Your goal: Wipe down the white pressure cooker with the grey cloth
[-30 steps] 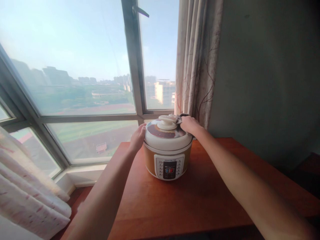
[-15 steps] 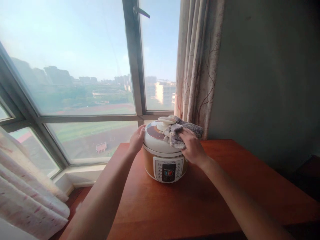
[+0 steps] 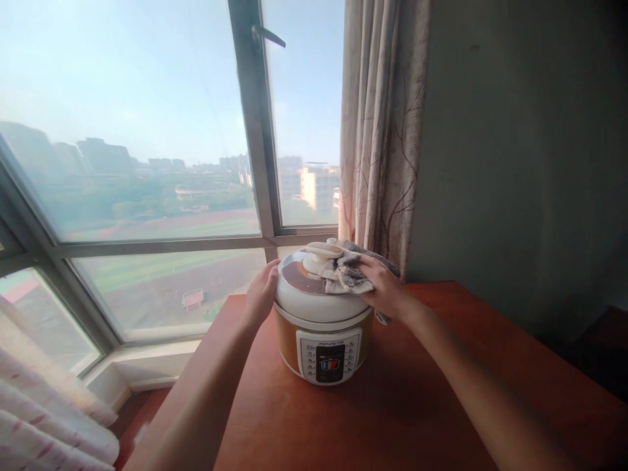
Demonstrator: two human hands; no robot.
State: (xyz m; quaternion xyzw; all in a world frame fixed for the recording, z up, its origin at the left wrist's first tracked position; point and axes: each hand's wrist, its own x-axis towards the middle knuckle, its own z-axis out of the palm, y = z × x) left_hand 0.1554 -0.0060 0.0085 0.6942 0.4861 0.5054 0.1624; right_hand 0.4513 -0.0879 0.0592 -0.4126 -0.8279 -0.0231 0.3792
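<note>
A white and orange electric pressure cooker [image 3: 321, 327] stands on a reddish wooden table [image 3: 392, 405], with its control panel facing me. My left hand [image 3: 260, 294] rests flat against the left side of the white lid. My right hand [image 3: 385, 288] presses a grey and white cloth [image 3: 343, 271] onto the right top of the lid, next to the lid's knob [image 3: 318, 252].
A large window [image 3: 147, 163] with a grey frame lies behind the table. A patterned curtain [image 3: 380, 131] hangs at the right of the window, just behind the cooker. A dark wall stands to the right. More pale curtain fabric [image 3: 44, 418] lies at the lower left.
My right hand has come from the back of the lid to its right front with the cloth, then moved back up onto the top. The left hand has stayed on the lid's side.
</note>
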